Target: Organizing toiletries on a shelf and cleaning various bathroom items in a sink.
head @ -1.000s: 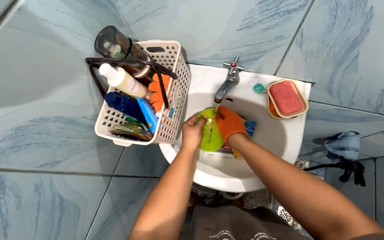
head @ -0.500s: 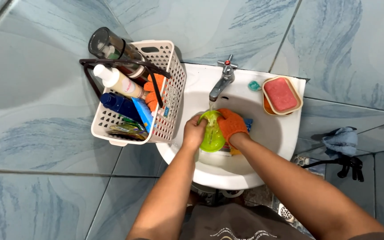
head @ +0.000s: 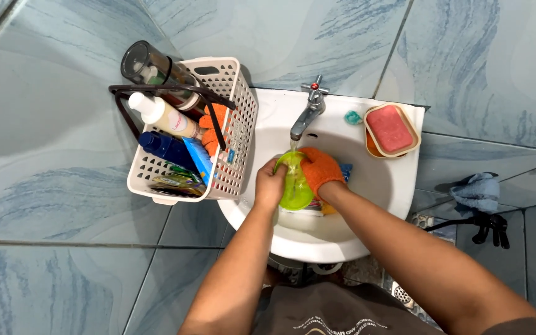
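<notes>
Basin [head: 379, 205] against tiled wall [head: 342, 37], tap [head: 305, 115] at its rear rim. Basket [head: 234, 155] just left of basin, bottles [head: 162, 115] lying inside. Soap dish [head: 392, 130] on rear right rim, soap on it. Lid [head: 294, 183] under tap spout, over basin, between left hand [head: 270, 186] and right hand [head: 321, 170]. Packets [head: 311, 209] in basin beneath lid. Cloth [head: 476, 191] well right of basin.

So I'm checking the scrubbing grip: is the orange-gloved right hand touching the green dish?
Touching. The head view shows the right hand in its orange glove pressed on the green dish, with no gap; the left hand grips the other edge.
</notes>
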